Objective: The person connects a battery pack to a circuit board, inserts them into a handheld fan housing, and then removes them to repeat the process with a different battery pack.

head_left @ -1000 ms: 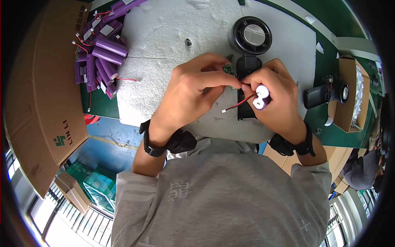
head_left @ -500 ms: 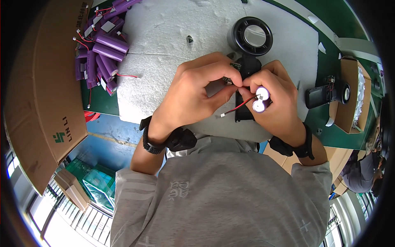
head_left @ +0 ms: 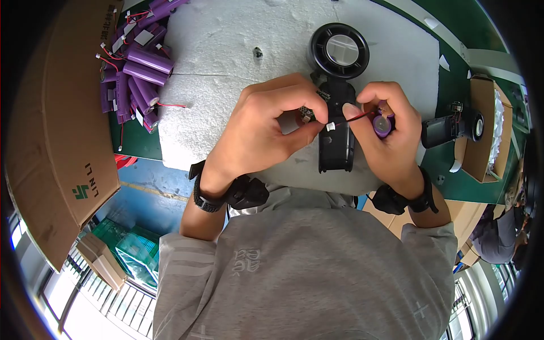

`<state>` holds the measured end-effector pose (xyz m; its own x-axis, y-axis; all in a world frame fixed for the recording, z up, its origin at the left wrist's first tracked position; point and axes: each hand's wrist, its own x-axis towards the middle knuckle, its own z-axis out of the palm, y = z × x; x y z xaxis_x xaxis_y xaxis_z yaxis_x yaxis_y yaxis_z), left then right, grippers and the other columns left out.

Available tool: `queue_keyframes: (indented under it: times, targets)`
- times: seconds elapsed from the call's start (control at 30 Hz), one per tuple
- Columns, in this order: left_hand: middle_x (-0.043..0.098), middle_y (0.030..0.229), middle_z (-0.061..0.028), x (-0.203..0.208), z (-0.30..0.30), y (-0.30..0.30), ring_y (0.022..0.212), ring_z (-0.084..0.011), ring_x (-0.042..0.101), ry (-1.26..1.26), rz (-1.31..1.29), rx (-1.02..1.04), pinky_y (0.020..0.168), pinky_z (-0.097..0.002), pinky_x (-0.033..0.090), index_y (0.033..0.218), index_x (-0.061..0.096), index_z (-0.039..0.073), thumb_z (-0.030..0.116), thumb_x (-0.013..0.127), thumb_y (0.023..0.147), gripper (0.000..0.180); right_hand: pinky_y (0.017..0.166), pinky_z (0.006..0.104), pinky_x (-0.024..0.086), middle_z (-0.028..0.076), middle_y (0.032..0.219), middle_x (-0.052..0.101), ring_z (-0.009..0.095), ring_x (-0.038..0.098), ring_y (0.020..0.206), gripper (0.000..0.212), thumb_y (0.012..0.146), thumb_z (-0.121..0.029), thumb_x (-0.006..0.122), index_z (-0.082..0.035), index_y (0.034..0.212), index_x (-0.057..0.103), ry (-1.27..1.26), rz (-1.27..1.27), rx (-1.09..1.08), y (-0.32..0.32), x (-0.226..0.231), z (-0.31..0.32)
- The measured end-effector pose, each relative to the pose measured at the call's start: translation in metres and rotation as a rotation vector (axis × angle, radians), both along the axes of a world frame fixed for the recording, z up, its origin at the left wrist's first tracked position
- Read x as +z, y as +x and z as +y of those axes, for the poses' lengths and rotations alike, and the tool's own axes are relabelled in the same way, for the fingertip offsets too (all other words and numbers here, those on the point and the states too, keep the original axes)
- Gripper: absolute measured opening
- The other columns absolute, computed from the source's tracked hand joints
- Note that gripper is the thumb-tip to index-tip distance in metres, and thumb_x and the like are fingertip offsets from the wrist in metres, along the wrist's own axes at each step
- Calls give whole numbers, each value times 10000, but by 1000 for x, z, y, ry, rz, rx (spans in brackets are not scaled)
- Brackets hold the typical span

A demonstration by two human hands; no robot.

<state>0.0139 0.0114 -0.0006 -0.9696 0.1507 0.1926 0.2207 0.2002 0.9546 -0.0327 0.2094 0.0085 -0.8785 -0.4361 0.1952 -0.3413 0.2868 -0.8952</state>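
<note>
My left hand (head_left: 266, 122) is closed, thumb and forefinger pinched at the small white plug (head_left: 331, 127) of a red-and-black wire. A small circuit board (head_left: 307, 114) shows behind those fingers; what holds it is hidden. My right hand (head_left: 391, 133) curls around a purple battery pack (head_left: 382, 126), one round end facing up, and the wire runs past its thumb to the plug. Beneath and between both hands lies a black handheld fan, its round head (head_left: 339, 51) away from me and its open handle shell (head_left: 336, 148) toward me.
Several purple battery packs (head_left: 141, 65) with wires lie heaped left on the white foam sheet's (head_left: 209, 45) edge. A tall cardboard box (head_left: 56, 130) stands left. At right, another black fan (head_left: 447, 131) lies beside an open carton (head_left: 487, 136). A person (head_left: 498, 235) is at far right.
My right hand has moved right with the battery pack and turned it. The plug, hanging free before, is now at my left fingertips. More of the fan's handle shows.
</note>
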Motion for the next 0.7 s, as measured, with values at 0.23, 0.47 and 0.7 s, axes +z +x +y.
queue_keyframes:
  times: [0.23,0.47,0.7]
  targets:
    - [637,820,-54,0,-3,-1,679,-149,611,7,28,-20,566,-256,478,843,672,32,1,788,730,164,581,219,380,57,775,550,107,519,674,200,745,72,683,0,916,608,37,144,146,-7,1,3]
    - [633,776,-55,-6,-1,2,632,-116,582,142,-28,54,541,-239,436,857,703,12,79,793,792,129,552,240,395,71,783,564,140,537,656,179,720,28,748,-7,884,687,40,260,189,-7,-2,4]
    - [639,769,-46,-2,-2,4,639,-89,574,242,-184,59,544,-227,429,884,715,-4,52,756,834,86,514,257,379,60,765,542,151,511,628,198,714,-40,804,-33,898,729,93,413,244,-11,1,5]
